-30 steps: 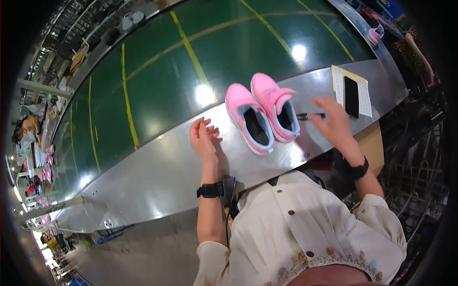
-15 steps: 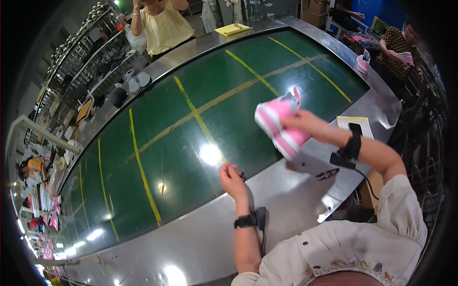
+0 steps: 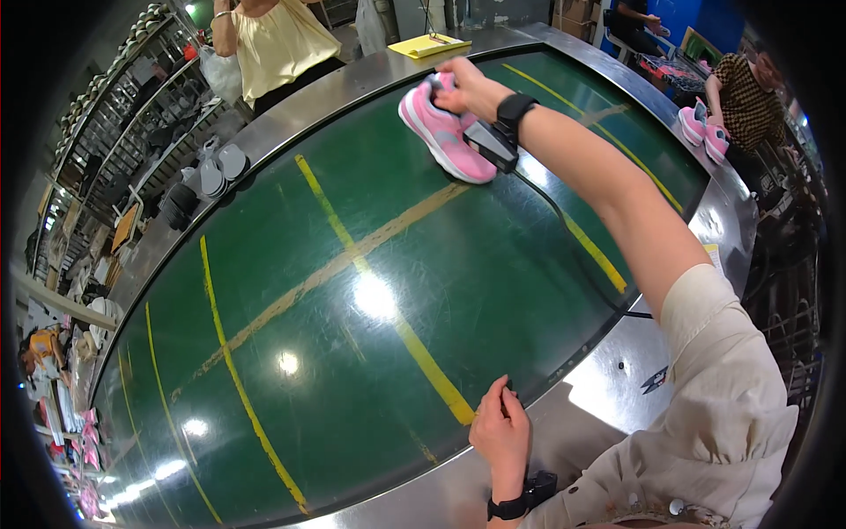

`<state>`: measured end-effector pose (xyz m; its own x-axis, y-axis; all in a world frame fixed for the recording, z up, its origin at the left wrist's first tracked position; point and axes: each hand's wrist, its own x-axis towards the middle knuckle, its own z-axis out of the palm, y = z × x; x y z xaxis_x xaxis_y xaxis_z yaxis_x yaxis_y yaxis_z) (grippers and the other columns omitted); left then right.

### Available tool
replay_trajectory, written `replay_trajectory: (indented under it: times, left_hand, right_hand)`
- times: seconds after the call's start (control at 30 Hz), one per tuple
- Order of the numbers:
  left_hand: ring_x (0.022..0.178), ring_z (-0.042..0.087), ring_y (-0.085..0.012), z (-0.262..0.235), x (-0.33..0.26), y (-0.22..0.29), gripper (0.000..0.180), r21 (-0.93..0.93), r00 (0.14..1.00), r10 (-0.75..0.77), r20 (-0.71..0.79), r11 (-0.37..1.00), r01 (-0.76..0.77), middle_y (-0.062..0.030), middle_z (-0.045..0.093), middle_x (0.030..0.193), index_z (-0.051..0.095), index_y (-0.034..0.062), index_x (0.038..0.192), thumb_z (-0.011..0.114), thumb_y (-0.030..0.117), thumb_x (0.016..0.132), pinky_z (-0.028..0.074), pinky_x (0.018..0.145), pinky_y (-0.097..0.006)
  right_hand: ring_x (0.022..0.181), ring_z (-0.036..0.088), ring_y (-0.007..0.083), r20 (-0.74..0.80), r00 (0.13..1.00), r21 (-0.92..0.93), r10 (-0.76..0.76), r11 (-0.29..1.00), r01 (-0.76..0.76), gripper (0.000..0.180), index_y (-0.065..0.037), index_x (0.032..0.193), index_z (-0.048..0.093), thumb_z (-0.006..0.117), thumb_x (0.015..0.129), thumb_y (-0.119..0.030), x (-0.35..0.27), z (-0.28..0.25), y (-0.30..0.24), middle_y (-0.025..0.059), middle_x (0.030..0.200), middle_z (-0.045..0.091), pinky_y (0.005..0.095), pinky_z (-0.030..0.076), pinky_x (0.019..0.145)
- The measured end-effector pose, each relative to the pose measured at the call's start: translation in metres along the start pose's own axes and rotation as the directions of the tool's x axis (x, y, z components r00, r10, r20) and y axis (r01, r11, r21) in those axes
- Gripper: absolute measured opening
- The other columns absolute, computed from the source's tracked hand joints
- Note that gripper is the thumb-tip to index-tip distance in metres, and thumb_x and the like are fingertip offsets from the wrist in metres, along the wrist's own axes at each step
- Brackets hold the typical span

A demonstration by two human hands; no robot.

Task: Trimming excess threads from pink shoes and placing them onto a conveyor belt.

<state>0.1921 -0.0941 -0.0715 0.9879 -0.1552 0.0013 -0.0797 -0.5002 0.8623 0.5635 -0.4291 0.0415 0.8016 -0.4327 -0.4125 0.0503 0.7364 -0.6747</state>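
- By the right hand (image 3: 469, 86), fingers closed, a pink low-cut sneaker with a white sole and grey details (image 3: 441, 132) is gripped at its collar, at the far part of the green conveyor belt with yellow stripes (image 3: 493, 282); whether the sole is touching the belt cannot be told.
- The sneaker's long axis is slanted from upper left to lower right; the toe seems to be pointed lower right, the sole turned toward the lower left.
- The left hand (image 3: 500, 432) is held at the belt's near edge, fingers loosely bent; whether anything is enclosed cannot be told.
- Part of the sneaker's right side is covered by a black rectangular box (image 3: 492, 147) at the right wrist, from which a black cable (image 3: 560, 212) is trailed across the belt.
- Just beyond the right hand, a yellow pad (image 3: 429, 45) is set on the far metal rim; two pink shoes (image 3: 703, 130) are placed at the right, near a co-worker in a checked top (image 3: 745, 95).
- Compared with half a second ago, the sneaker has been carried from the near side toward the far rim, the right arm now stretched out.
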Motion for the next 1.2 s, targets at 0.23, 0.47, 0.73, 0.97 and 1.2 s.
replay_trajectory:
  times: [0.23,0.47,0.73,0.97,1.2]
  left_hand:
    - [0.068,0.065,-0.0213,0.001,-0.003,-0.011,0.017,-0.023,0.999,0.018,-0.051,1.000,-0.019,-0.0048,0.068,0.078,0.065,0.0109,0.100,0.055,0.012,0.086,0.049,0.061,-0.032]
    - [0.076,0.063,-0.0205,0.014,0.006,-0.016,0.018,0.023,0.989,0.113,-0.093,0.994,-0.111,-0.0091,0.066,0.086,0.064,0.0091,0.099,0.054,0.013,0.085,0.048,0.067,-0.033]
    - [0.084,0.059,-0.0268,0.025,0.020,-0.022,0.017,0.041,0.970,0.105,-0.220,0.994,-0.098,-0.0108,0.064,0.091,0.063,0.0049,0.098,0.058,0.012,0.082,0.045,0.075,-0.037]
    - [0.078,0.059,-0.0237,0.025,0.026,-0.042,0.017,0.000,0.952,0.160,-0.260,0.986,-0.166,-0.0093,0.063,0.087,0.061,0.0035,0.098,0.058,0.013,0.084,0.046,0.072,-0.035]
    - [0.077,0.060,-0.0233,0.029,0.018,-0.038,0.016,0.099,0.965,0.196,-0.173,0.979,-0.181,-0.0103,0.064,0.087,0.061,0.0031,0.095,0.057,0.014,0.084,0.047,0.071,-0.034]
  right_hand:
    - [0.069,0.056,0.0154,0.522,0.850,-0.337,0.073,0.933,0.127,0.024,-0.004,0.100,0.052,0.063,0.080,-0.013,-0.053,-0.014,0.023,-0.0004,0.077,0.054,0.0271,0.049,0.070]
    - [0.090,0.056,0.0106,0.439,0.786,-0.894,0.434,0.295,0.337,0.040,-0.010,0.119,0.056,0.064,0.082,-0.023,-0.296,-0.164,0.032,0.0014,0.098,0.061,0.0278,0.046,0.075]
    - [0.099,0.057,0.0319,0.281,0.959,-0.824,0.021,-0.508,0.253,0.040,-0.005,0.106,0.060,0.067,0.076,-0.032,-0.435,-0.353,0.039,0.0139,0.101,0.060,0.0418,0.047,0.081]
    - [0.093,0.057,0.0331,0.315,0.920,-0.905,-0.232,-0.365,0.218,0.030,-0.006,0.090,0.062,0.070,0.071,-0.028,-0.439,-0.384,0.088,0.0144,0.098,0.059,0.0452,0.047,0.073]
    - [0.087,0.057,0.0330,0.434,0.845,-0.892,-0.312,-0.278,0.356,0.020,-0.006,0.077,0.062,0.071,0.070,-0.022,-0.449,-0.381,0.098,0.0140,0.083,0.058,0.0421,0.046,0.072]
